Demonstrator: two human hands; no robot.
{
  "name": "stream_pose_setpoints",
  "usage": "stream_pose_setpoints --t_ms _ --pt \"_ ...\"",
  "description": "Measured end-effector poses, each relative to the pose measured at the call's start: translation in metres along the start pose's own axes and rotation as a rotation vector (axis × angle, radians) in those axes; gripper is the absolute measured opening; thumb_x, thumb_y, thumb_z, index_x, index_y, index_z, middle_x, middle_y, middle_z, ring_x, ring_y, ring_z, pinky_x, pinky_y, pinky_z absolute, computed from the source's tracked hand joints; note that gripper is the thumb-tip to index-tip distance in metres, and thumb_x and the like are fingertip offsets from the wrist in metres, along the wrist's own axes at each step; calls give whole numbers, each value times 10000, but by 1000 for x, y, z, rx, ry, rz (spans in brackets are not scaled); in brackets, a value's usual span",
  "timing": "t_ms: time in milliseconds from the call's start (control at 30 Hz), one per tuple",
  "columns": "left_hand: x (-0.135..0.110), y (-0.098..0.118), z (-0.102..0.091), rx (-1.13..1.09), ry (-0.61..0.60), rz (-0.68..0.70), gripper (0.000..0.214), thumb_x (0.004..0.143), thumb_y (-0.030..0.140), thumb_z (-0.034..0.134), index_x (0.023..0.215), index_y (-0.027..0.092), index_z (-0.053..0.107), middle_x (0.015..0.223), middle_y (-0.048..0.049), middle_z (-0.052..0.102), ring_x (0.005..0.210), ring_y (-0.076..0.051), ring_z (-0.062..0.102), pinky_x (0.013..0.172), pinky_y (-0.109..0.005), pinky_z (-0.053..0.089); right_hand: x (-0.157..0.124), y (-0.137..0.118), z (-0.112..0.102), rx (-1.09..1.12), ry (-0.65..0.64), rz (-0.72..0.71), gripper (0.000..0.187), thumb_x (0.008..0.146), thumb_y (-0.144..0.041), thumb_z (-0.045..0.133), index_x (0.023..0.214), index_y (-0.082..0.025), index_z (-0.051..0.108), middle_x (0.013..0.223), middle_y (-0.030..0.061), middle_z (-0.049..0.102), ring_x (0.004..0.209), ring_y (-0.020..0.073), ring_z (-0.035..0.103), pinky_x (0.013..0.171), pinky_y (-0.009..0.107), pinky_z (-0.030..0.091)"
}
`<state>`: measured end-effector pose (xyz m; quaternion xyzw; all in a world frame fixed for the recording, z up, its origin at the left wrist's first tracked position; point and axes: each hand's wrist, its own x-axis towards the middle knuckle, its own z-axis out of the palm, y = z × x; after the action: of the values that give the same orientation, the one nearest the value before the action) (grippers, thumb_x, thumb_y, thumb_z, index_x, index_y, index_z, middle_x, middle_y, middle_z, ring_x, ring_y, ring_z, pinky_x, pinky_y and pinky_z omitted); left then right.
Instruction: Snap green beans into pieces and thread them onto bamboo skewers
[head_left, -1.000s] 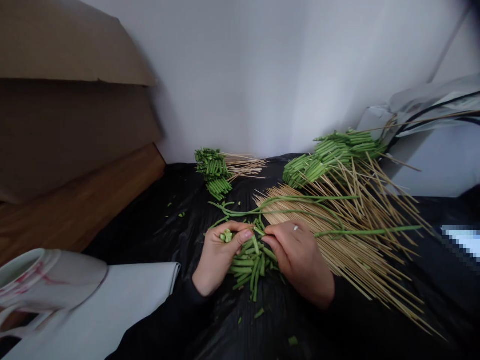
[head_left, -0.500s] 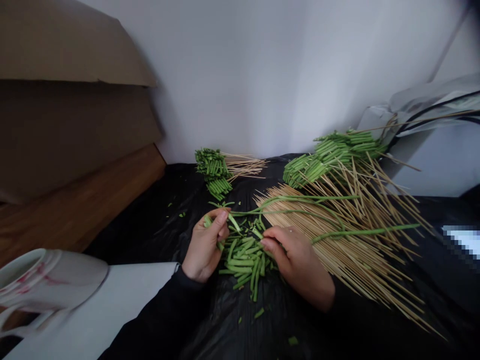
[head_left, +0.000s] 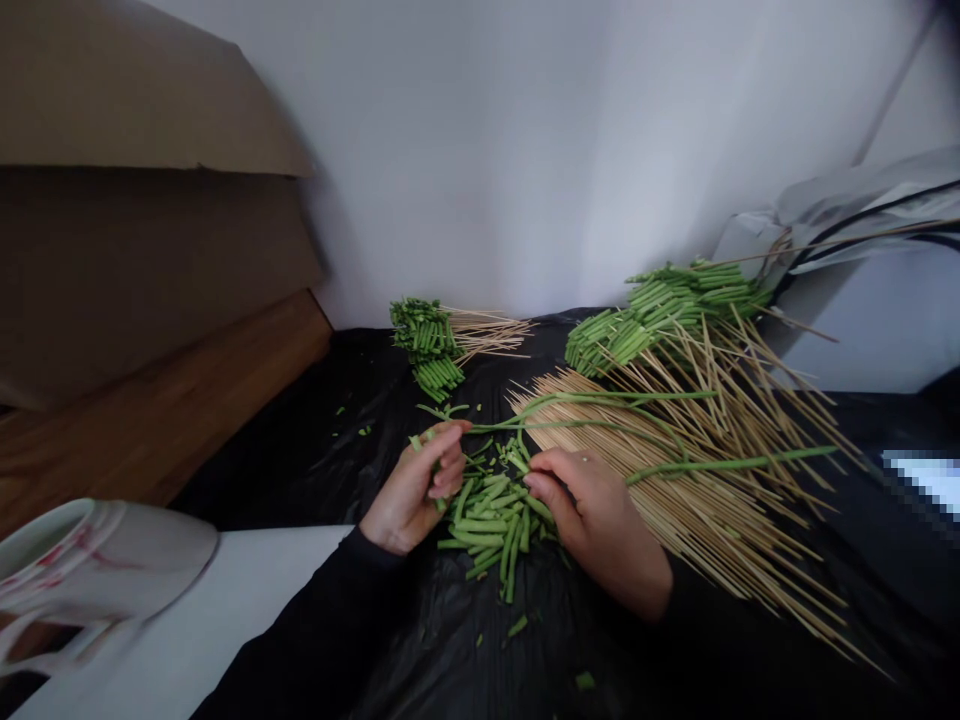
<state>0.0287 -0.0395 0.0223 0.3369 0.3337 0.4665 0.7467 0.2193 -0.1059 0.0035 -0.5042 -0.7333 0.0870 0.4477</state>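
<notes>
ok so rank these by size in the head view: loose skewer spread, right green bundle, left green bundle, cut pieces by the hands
1. loose skewer spread
2. right green bundle
3. left green bundle and cut pieces: look alike, and the bundle lies farther off, so unranked

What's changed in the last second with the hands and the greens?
The left hand drew left, away from the right hand and off the pile of cut pieces, and now pinches the end of a long green stem. The right hand, the loose skewers and the skewered bundles at the back stayed put.
</notes>
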Motion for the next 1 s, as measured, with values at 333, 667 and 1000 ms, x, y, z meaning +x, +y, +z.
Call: stream_pose_setpoints --t_ms 333,667,1000 --pt "-11 -15 12 508 -26 98 279 723 364 761 769 127 620 473 87 366 417 -31 255 398 -182 155 -2 -2 2 -55 -18 -93 92 940 -191 485 928 -183 576 814 4 673 752 164 586 766 332 375" --pt "-14 -14 15 506 -75 160 344 756 359 728 1032 163 665 515 84 373 425 -42 265 409 -192 166 -1 -4 1 -67 -40 -96 123 953 -179 429 967 -183 551 831 19 676 745 167 586 782 350 387" --pt "-18 -15 18 618 -86 166 217 750 334 739 738 137 649 531 58 444 447 -39 309 422 -187 210 -2 -7 0 -114 -31 -147 104 940 -211 491 920 -178 588 842 36 646 833 199 550 799 373 383"
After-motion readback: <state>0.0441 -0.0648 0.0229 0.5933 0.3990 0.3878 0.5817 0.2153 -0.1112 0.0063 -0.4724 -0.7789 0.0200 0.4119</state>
